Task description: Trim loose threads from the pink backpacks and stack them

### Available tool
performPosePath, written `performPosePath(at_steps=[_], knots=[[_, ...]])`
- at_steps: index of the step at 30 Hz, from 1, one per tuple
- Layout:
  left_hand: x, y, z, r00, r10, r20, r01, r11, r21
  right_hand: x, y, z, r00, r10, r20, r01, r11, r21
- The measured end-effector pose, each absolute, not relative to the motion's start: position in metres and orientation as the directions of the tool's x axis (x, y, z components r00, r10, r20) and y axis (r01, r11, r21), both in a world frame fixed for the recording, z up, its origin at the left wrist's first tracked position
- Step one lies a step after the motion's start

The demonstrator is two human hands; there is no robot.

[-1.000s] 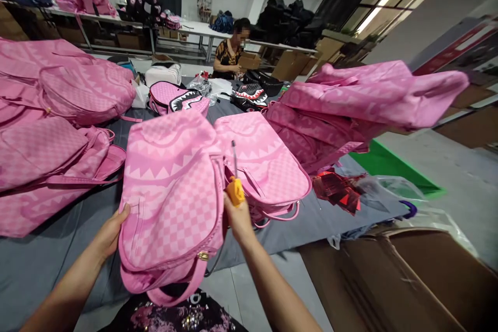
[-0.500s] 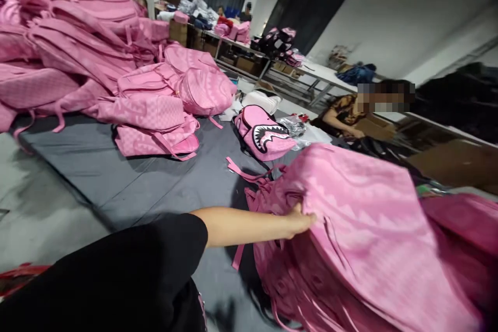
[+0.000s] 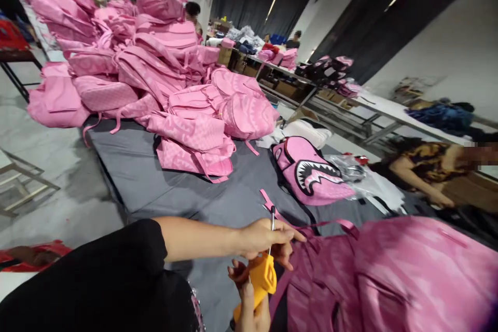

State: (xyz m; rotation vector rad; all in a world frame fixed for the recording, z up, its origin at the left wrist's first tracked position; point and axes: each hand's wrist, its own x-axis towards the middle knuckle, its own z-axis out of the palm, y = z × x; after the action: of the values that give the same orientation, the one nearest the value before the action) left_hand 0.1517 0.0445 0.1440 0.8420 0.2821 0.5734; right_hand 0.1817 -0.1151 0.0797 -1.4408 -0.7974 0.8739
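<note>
My right hand (image 3: pixel 252 306), at the bottom centre, is closed around a yellow-bodied tool (image 3: pixel 268 272) with a thin metal rod and a black tip pointing up. Just above it is my left hand (image 3: pixel 268 238), its index finger stretched toward a pink backpack (image 3: pixel 420 270) and its other fingers partly bent. The rod passes in front of this hand; I see no grip on it. The pink backpack lies at the lower right, its straps toward my hands. Beyond them rests a smaller pink bag with a shark-mouth design (image 3: pixel 315 171).
Pink backpacks (image 3: pixel 155 57) are heaped at the far left of the grey-covered table (image 3: pixel 151 192). Clear plastic wrapping (image 3: pixel 350 168) lies beside the shark bag. A co-worker (image 3: pixel 428 171) sits at the right. Stools stand on the left floor.
My left hand has let go of the pink backpack, which now lies lower at the right. My right hand has come into view with the yellow tool. The view has swung left.
</note>
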Motion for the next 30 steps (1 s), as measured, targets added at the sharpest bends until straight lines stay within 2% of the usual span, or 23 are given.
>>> performPosePath(at_steps=[1,3,4,5,6,9,11,13,16,18,20,22,24,26,28,30], knots=[[0.123,0.068,0.149,0.835,0.549,-0.01,-0.291,0.458,0.84,0.173,-0.103,0.073,0.498,0.864,-0.078,-0.06,-0.056,-0.997],[0.05,0.12,0.159,0.809,0.586,-0.053,-0.021,0.119,0.993,0.165,-0.08,0.063,0.53,0.837,-0.134,-0.126,-0.079,-0.989],[0.008,0.148,0.164,0.694,0.719,-0.035,0.169,-0.116,0.979,0.163,-0.07,0.061,0.543,0.824,-0.161,-0.141,-0.1,-0.985],[-0.037,0.175,0.169,0.474,0.878,0.061,0.407,-0.28,0.87,0.162,-0.062,0.059,0.553,0.812,-0.185,-0.145,-0.125,-0.981],[-0.083,0.203,0.172,0.375,0.92,0.109,0.493,-0.298,0.817,0.16,-0.056,0.059,0.565,0.799,-0.205,-0.142,-0.151,-0.978],[-0.203,0.292,0.168,0.246,0.957,0.155,0.631,-0.28,0.723,0.138,-0.044,0.059,0.624,0.74,-0.251,-0.13,-0.218,-0.967],[-0.253,0.349,0.154,0.2,0.975,0.101,0.83,-0.224,0.51,0.112,-0.035,0.056,0.659,0.702,-0.27,-0.131,-0.246,-0.96],[-0.279,0.389,0.135,0.298,0.954,0.036,0.858,-0.285,0.428,0.086,-0.023,0.054,0.657,0.707,-0.261,-0.107,-0.256,-0.961],[-0.288,0.408,0.112,0.47,0.881,0.052,0.827,-0.46,0.323,0.06,-0.01,0.053,0.594,0.764,-0.251,-0.058,-0.271,-0.961],[-0.283,0.4,0.109,0.503,0.862,0.06,0.836,-0.503,0.218,0.054,-0.008,0.055,0.582,0.772,-0.257,-0.05,-0.282,-0.958],[-0.272,0.384,0.121,0.46,0.883,0.094,0.869,-0.469,0.155,0.053,-0.009,0.057,0.596,0.762,-0.252,-0.041,-0.285,-0.958],[-0.25,0.367,0.152,0.367,0.91,0.194,0.899,-0.401,0.179,0.056,-0.013,0.06,0.617,0.75,-0.241,-0.028,-0.285,-0.958],[-0.22,0.352,0.201,0.25,0.903,0.349,0.895,-0.353,0.272,0.061,-0.017,0.064,0.637,0.736,-0.228,-0.017,-0.283,-0.959],[-0.186,0.344,0.252,0.22,0.829,0.515,0.833,-0.434,0.342,0.068,-0.022,0.067,0.665,0.719,-0.204,-0.008,-0.266,-0.964],[-0.16,0.341,0.287,0.339,0.755,0.561,0.749,-0.577,0.325,0.076,-0.031,0.069,0.691,0.701,-0.176,-0.016,-0.229,-0.973],[-0.149,0.337,0.294,0.51,0.706,0.491,0.67,-0.684,0.288,0.086,-0.048,0.066,0.717,0.676,-0.173,-0.066,-0.18,-0.981]])
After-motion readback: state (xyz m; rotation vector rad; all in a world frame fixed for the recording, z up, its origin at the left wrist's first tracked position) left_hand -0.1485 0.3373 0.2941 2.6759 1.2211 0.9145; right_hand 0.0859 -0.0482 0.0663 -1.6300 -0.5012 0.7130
